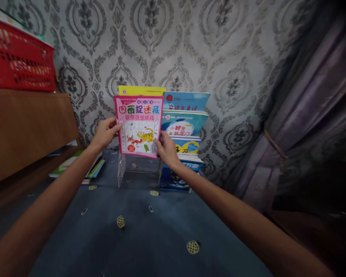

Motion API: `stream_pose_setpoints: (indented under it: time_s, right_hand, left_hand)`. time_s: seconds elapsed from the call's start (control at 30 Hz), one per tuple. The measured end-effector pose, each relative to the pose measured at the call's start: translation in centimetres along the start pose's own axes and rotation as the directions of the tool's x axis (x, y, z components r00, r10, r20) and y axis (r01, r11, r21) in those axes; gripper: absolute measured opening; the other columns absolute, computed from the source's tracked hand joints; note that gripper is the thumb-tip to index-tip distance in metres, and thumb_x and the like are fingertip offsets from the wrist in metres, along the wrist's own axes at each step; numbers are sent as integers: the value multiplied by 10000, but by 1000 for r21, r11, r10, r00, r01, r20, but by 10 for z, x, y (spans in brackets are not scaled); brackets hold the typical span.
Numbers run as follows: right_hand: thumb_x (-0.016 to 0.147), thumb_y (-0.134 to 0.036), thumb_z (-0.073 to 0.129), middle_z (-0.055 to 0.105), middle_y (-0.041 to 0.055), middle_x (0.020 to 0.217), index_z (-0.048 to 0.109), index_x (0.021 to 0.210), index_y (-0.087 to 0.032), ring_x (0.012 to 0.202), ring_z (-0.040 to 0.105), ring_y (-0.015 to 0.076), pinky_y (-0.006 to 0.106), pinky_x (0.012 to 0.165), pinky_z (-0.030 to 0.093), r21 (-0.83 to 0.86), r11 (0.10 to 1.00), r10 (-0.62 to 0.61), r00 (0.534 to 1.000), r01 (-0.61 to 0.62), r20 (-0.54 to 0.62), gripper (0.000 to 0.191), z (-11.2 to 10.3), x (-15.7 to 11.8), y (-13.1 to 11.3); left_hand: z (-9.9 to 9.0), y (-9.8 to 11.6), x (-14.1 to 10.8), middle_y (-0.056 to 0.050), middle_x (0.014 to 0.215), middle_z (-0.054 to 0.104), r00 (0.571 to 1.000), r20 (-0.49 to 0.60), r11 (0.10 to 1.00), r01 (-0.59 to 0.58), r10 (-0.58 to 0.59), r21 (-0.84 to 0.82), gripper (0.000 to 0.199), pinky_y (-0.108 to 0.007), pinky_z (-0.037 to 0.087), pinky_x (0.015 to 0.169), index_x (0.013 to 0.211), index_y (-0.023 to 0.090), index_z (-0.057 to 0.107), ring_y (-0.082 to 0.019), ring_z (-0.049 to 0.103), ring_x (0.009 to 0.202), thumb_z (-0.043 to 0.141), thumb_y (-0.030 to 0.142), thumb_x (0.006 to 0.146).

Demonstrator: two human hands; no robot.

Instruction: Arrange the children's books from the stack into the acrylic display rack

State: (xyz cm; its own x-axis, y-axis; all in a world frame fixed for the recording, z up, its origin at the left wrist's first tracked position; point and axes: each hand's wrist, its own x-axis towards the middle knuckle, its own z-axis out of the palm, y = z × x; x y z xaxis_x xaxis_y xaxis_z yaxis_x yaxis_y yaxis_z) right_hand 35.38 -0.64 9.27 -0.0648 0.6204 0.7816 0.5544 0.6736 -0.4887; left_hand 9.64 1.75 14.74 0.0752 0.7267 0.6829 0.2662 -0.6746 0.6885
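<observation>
The pink book point(138, 127) is grasped at both side edges by the fingers point(114, 127) of the left hand point(105, 132) and the right hand point(167, 149), not yet released, before the yellow book point(141, 90) at the transparent rack point(120, 173), beside blue books point(187, 100) already arranged in tiers.

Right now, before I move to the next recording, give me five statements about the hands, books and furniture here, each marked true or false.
1. The left hand and right hand grip the pink book. True.
2. The pink book lies flat. False: it is held upright.
3. A yellow book shows behind the pink book. True.
4. A red basket stands on the wooden cabinet. True.
5. The red basket is at the picture's right. False: it is at the left.
</observation>
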Motion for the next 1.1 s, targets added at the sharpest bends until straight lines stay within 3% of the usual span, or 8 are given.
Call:
stream_pose_setpoints:
  time_s: [0.13,0.27,0.6,0.93,1.1]
  right_hand:
    - [880,-231,474,674,84,874,526,1051,-211,765,622,260,395,713,472,-102,992,-85,994,78,-66,180,0,22,-5]
    - [866,-210,494,664,66,838,537,982,-225,763,597,245,381,715,473,-156,980,-142,985,126,-97,125,-1,36,-4]
    - [856,-163,465,636,103,950,567,970,-215,920,569,273,437,841,477,-254,954,-186,979,158,-87,161,-5,38,8]
    - [832,-101,438,634,117,1002,597,1095,-202,972,585,280,452,891,506,-211,960,-200,977,181,-71,323,-7,35,2]
    - [834,-69,402,628,131,1048,602,1196,-188,1004,601,287,473,910,531,-148,973,-190,980,179,-64,430,-9,30,2]
  left_hand:
    - [-3,3,19,-27,749,657,984,-104,987,-135,144,87,282,-239,520,504,849,163,662,-168,606,660,686,438,792]
    - [3,-1,25,-8,729,622,970,-151,981,-180,190,76,305,-235,541,523,819,169,624,-138,583,628,683,467,807]
    - [14,-14,10,-13,738,619,977,-158,989,-135,143,61,353,-254,563,581,861,185,650,-150,611,663,678,533,806]
    - [20,-14,4,0,703,585,966,-227,991,-112,125,71,351,-283,534,631,794,196,596,-165,600,667,660,541,809]
    - [21,-21,1,-15,749,634,967,-218,985,-107,135,135,257,-294,530,670,820,190,625,-175,614,688,621,445,850]
